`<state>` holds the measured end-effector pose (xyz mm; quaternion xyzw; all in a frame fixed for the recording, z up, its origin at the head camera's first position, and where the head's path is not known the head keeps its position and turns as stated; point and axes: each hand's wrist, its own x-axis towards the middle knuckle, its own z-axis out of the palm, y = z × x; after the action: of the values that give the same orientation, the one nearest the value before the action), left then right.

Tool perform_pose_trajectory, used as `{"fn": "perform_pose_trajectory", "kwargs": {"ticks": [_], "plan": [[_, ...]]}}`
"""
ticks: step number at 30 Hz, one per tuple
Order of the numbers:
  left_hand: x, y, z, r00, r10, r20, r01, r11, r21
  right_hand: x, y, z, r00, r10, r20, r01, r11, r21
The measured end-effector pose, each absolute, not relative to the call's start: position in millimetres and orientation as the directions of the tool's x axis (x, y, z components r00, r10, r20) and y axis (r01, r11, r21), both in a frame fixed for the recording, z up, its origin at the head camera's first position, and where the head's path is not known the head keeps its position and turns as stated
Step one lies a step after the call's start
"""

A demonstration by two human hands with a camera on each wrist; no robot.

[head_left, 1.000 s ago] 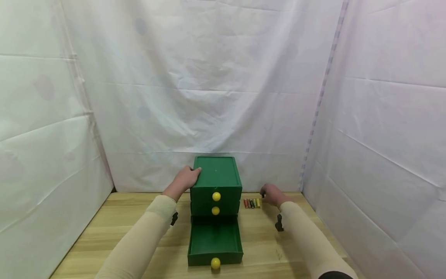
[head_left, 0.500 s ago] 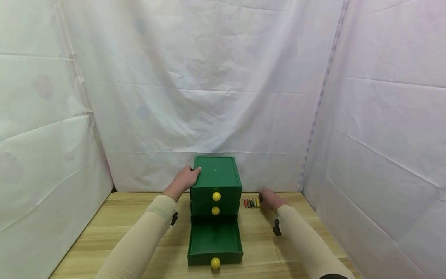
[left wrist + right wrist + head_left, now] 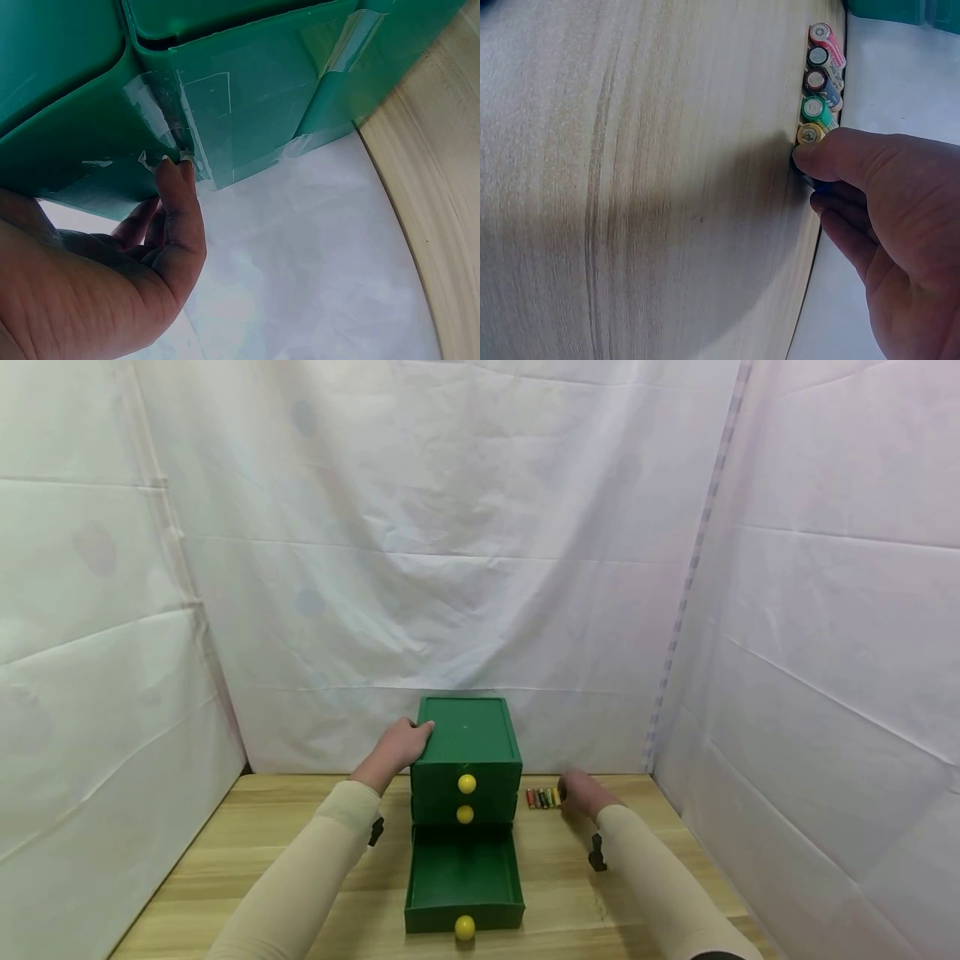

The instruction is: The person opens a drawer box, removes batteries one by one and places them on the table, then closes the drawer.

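Note:
A green drawer cabinet (image 3: pixel 468 731) stands on the table with its lowest drawer (image 3: pixel 431 918) pulled out. At its upper left edge my left hand (image 3: pixel 401 745) grips the cabinet, thumb on top. Bent fingertips (image 3: pixel 180 180) press the taped side wall in the left wrist view. To the right of the cabinet lies a row of small batteries (image 3: pixel 542 798) in several colours. My right hand (image 3: pixel 585 792) is at the row's right end. In the right wrist view, thumb and fingers pinch a dark battery (image 3: pixel 803 172), mostly hidden, beside a yellow-ended battery (image 3: pixel 808 134).
Yellow round knobs (image 3: pixel 467 784) sit on the drawer fronts; the lowest knob (image 3: pixel 465 928) sticks out toward me. White cloth (image 3: pixel 450 568) hangs behind and on both sides of the wooden table (image 3: pixel 300 843).
My right hand has moved slightly left and down to the end of the battery row, with a dark battery between its fingers. My left hand and the cabinet have stayed in place.

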<state>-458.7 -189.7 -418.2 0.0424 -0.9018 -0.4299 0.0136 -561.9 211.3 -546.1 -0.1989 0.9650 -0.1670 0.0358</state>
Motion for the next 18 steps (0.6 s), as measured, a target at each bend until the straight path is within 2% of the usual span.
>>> {"fn": "perform_pose_trajectory", "kwargs": {"ticks": [11,18], "plan": [[-459.9,-189.1,-420.3,-0.996,-0.085,-0.010,-0.062,0.629,0.775,-561.8,212.8,-548.0,-0.927,-0.370,-0.056,-0.322,0.865,-0.385],[-461.0,-189.3,-420.0,-0.996,-0.084,-0.013,-0.064,0.631,0.774,-561.7,215.8,-551.2,-0.934,-0.355,-0.044,-0.309,0.861,-0.403]]}}
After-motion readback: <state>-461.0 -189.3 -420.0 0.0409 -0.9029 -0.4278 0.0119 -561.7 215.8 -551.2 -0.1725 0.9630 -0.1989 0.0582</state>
